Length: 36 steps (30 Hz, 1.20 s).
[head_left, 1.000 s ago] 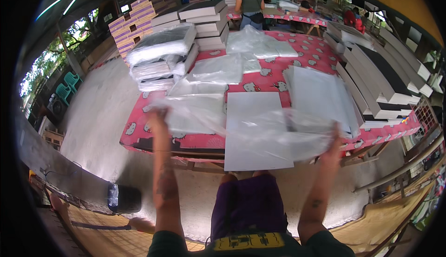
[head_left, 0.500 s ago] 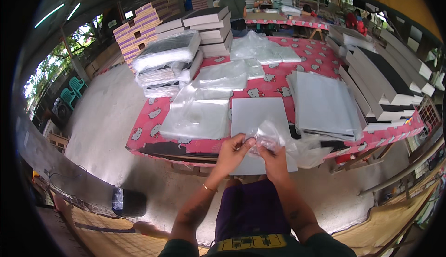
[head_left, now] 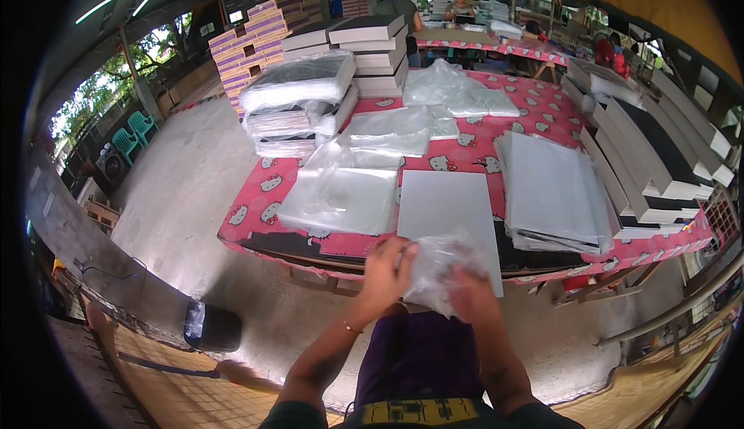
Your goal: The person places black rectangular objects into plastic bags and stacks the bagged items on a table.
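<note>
A crumpled clear plastic bag [head_left: 438,270] is bunched between my two hands at the table's front edge, above the near end of a white board or sheet [head_left: 448,196]. My left hand [head_left: 387,272] grips the bag's left side, with thumb and fingers closed. Against the bag's right side is my right hand [head_left: 471,293]; its fingers are smeared by motion, so their grip does not show clearly. To the left of the white sheet lies a flat pile of clear plastic bags [head_left: 341,200]. On its right stands a stack of plastic-covered white sheets [head_left: 552,192].
The table has a pink patterned cover [head_left: 242,212]. Wrapped bundles [head_left: 298,92] and thick black-topped stacks [head_left: 372,37] rise at back left. More thick stacks [head_left: 651,154] line the right edge. More plastic bags [head_left: 457,92] lie farther back. Beyond are other people [head_left: 397,14] at a second table.
The plastic bag has been drawn toward me and gathered into a rounder bundle. Both hands have come nearer; the right one now moves fast. The view has shifted slightly.
</note>
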{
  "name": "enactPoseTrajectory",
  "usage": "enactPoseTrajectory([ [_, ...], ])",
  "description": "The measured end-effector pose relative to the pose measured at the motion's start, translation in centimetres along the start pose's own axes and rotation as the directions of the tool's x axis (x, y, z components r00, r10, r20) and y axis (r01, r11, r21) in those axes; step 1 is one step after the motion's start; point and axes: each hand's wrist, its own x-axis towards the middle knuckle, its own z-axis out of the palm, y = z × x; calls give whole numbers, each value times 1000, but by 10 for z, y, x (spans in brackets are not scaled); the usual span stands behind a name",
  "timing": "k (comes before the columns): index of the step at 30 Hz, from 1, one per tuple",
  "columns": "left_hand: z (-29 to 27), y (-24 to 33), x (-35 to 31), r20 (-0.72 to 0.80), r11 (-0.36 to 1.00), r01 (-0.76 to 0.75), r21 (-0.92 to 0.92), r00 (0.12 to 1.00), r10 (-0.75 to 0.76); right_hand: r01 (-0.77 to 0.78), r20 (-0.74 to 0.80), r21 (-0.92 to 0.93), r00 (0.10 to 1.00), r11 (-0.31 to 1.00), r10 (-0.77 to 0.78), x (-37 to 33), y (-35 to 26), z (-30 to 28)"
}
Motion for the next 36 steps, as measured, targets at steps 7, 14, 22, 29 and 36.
enactPoseTrajectory([
  [7,-88,-11,30,455,850,410,-332,858,-237,226,382,-806,905,548,188,2,-80,-12],
  [14,-17,48,37,699,908,-344,239,710,85,338,341,-818,936,-464,81,-1,-83,35],
  [22,-56,29,47,519,714,-494,497,828,212,-96,-114,-825,993,-557,-2,-31,-159,-9],
  [29,-75,52,32,852,868,442,-225,522,-45,31,185,-41,982,999,-23,-20,-108,-60],
  [36,-61,46,25,620,128,646,-752,760,-195,88,295,-916,811,392,505,-30,-119,-78],
])
